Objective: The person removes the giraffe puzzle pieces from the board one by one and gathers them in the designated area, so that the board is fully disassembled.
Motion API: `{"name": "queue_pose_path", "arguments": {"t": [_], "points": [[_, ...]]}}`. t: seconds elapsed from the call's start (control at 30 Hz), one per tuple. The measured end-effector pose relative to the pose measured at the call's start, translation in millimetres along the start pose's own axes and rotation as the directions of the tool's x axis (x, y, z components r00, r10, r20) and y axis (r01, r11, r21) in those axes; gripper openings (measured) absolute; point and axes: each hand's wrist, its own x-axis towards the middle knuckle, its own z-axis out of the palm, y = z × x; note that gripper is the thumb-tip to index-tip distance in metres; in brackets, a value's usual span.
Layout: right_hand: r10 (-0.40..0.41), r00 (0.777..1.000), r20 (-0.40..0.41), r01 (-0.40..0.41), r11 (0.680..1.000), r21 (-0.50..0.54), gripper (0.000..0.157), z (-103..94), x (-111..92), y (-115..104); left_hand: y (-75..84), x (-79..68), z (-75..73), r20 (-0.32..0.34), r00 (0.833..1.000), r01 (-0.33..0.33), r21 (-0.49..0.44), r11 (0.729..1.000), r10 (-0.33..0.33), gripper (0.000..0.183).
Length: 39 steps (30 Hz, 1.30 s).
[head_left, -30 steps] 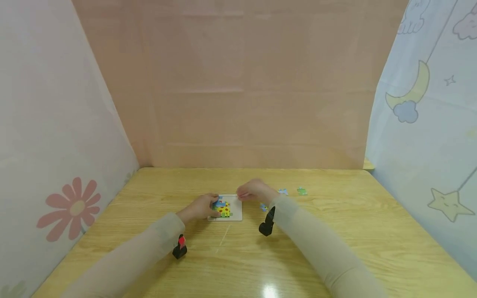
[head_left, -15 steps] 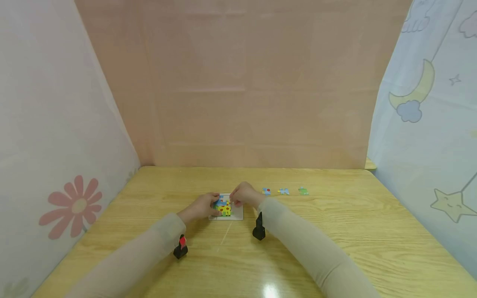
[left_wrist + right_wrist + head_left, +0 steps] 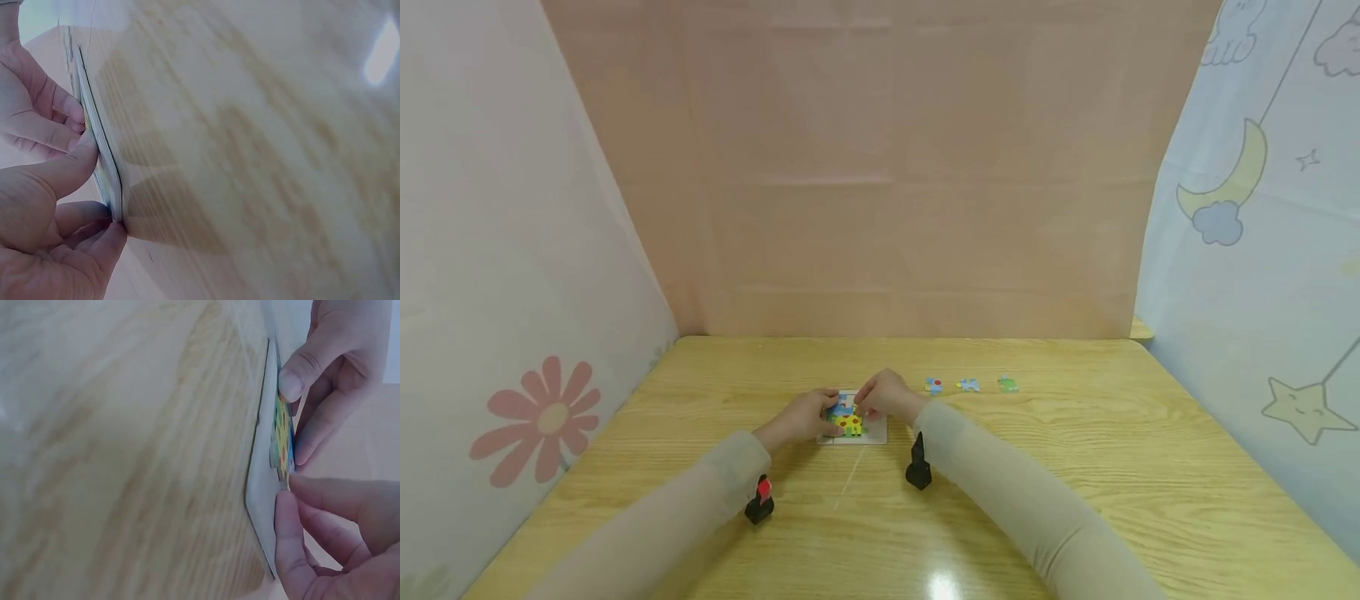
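Observation:
A small white puzzle board [image 3: 874, 436] lies on the table, its left part covered with joined jigsaw pieces [image 3: 850, 422] in yellow with red spots, blue and green. My left hand [image 3: 801, 416] grips the board's left side. In the left wrist view, its thumb [image 3: 78, 161] lies over the top and its fingers are at the edge. Over the right side of the joined pieces is my right hand [image 3: 886, 395]. In the right wrist view, its thumb and forefinger pinch a jigsaw piece [image 3: 287, 483], mostly hidden by the fingertips, at the edge of the joined ones.
Right of the board lie a blue jigsaw piece with a red spot [image 3: 933, 385], a light blue piece [image 3: 968, 385] and a green piece [image 3: 1008, 384]. A tan sheet [image 3: 910, 208] stands behind the wooden table [image 3: 1075, 450], with printed cloths at both sides.
My right hand has moved left from the board's upper right corner to the joined pieces, uncovering the red-spotted loose piece. A piece seen near the right cuff is no longer visible. My left hand stays.

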Motion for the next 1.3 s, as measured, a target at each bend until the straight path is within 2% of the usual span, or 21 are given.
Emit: {"name": "queue_pose_path", "arguments": {"t": [0.33,0.47,0.73,0.93,1.1,1.3], "points": [[-0.001,1.000,-0.021,0.001,1.000,0.015,0.007,2.0,3,3,-0.2,-0.1,0.1,-0.006,1.000,-0.011,0.009,1.000,0.011,0.067],[-0.007,1.000,-0.001,0.007,0.998,0.068,0.008,0.6,1,3,0.4,0.6,0.8,-0.004,1.000,-0.012,0.008,1.000,0.012,0.066],[0.032,0.999,0.023,-0.036,0.979,0.199,0.016,0.3,-1,2,-0.5,2.0,-3.0,0.004,1.000,-0.022,0.025,0.999,0.022,0.064],[0.063,0.998,0.028,-0.069,0.959,0.276,0.018,2.7,-2,-1,-1.2,1.6,-4.3,0.011,1.000,-0.011,-0.010,1.000,0.011,0.066],[0.074,0.997,0.018,-0.076,0.955,0.285,0.020,-0.8,-6,-1,-2.2,2.4,-3.2,0.015,1.000,-0.013,-0.023,1.000,0.013,0.066],[0.049,0.998,0.033,-0.056,0.957,0.285,0.026,-13.1,-11,2,-1.8,1.8,-3.7,0.020,1.000,-0.010,-0.017,1.000,0.011,0.066]]}}
